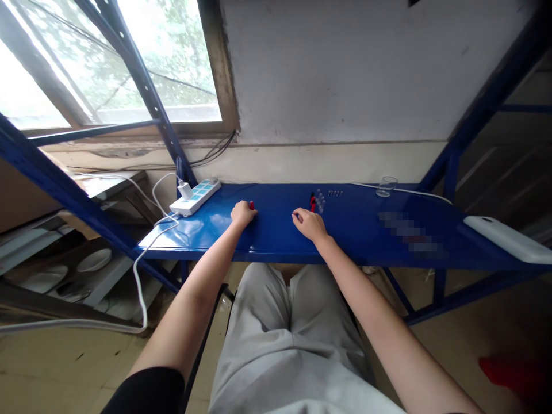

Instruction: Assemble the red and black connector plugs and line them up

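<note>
My left hand (pixel 242 214) is closed around a small red piece (pixel 252 204), whose end sticks up above the fingers; its exact kind is too small to tell. To the right, my right hand (pixel 310 223) is low over the blue tabletop (pixel 276 230), thumb and fingertips pinched together. Whatever they may hold is hidden or too small to name. Just beyond the right hand lie red and black small parts (pixel 313 201). Beside these is a cluster of small clear pieces (pixel 319 201), and farther right a row of several tiny metallic pieces (pixel 335 193).
A white power strip (pixel 196 196) with a plugged-in cable sits at the tabletop's left end. A clear glass (pixel 386 186) stands at the back right, near a white cable (pixel 414 192). At the right edge is a white flat object (pixel 509 238). Blue frame posts (pixel 172 138) rise at the sides.
</note>
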`<state>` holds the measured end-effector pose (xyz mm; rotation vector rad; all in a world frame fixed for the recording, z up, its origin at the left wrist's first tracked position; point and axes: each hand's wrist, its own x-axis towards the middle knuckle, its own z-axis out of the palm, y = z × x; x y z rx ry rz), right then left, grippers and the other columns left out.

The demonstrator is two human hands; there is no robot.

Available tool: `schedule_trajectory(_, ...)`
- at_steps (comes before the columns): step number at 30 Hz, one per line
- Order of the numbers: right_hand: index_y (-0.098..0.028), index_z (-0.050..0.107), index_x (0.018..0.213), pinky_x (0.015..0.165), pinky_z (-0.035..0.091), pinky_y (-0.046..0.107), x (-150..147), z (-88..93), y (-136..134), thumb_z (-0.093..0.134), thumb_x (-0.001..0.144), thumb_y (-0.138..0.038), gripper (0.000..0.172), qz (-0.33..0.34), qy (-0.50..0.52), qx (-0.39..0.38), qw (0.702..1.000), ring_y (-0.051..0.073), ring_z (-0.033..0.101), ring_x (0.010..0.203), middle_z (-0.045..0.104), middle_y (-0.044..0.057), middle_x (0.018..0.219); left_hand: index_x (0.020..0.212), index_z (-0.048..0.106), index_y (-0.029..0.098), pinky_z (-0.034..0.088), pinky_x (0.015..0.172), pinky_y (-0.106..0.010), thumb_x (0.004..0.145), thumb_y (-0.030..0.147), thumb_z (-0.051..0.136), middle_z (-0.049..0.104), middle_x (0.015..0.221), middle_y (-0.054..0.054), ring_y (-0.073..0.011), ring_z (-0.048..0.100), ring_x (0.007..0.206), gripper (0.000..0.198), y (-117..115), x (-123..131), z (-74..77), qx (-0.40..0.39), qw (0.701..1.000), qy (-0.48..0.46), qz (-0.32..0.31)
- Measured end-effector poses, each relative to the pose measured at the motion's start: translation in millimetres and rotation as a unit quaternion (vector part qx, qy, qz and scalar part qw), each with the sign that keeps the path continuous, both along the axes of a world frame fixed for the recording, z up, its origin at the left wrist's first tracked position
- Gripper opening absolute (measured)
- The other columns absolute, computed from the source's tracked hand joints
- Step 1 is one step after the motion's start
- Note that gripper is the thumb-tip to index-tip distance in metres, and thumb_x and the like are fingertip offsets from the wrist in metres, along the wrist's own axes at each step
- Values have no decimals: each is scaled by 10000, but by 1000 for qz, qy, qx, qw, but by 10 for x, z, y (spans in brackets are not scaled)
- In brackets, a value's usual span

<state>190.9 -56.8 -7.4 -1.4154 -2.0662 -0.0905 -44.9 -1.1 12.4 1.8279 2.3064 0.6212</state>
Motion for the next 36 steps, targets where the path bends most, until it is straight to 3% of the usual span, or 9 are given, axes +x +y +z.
schedule_trajectory(17,-219,599,932,561,333,227,11,-4,7,343,876,-314,278,7,11,-1,1000,132,553,622,645,23,784,821,671,192,423,655,-279,682,325,585,675,864,-112,-256,621,860,211,58,72,-143,40,998,-40,1)
schedule_trajectory(25,-213,606,903,547,328,224,20,33,-12,363,867,-303,262,13,25,-8,1000,130,540,596,633,18,733,837,669,185,419,687,-291,682,323,572,678,887,-114,-258,617,874,229,102,118,-154,42,999,-14,-3)
schedule_trajectory(31,-219,611,860,532,314,226,12,1,5,388,858,-307,240,10,47,14,999,131,536,579,618,13,687,861,608,197,410,739,-297,673,409,597,662,907,-76,-249,595,923,284,17,85,-119,38,999,-28,-1)
schedule_trajectory(36,-201,593,797,560,322,238,31,-32,34,385,860,-350,263,-50,90,88,991,138,537,581,589,18,633,947,500,188,404,713,-286,730,364,557,627,882,-58,-205,586,855,285,-176,79,-126,116,991,-63,14)
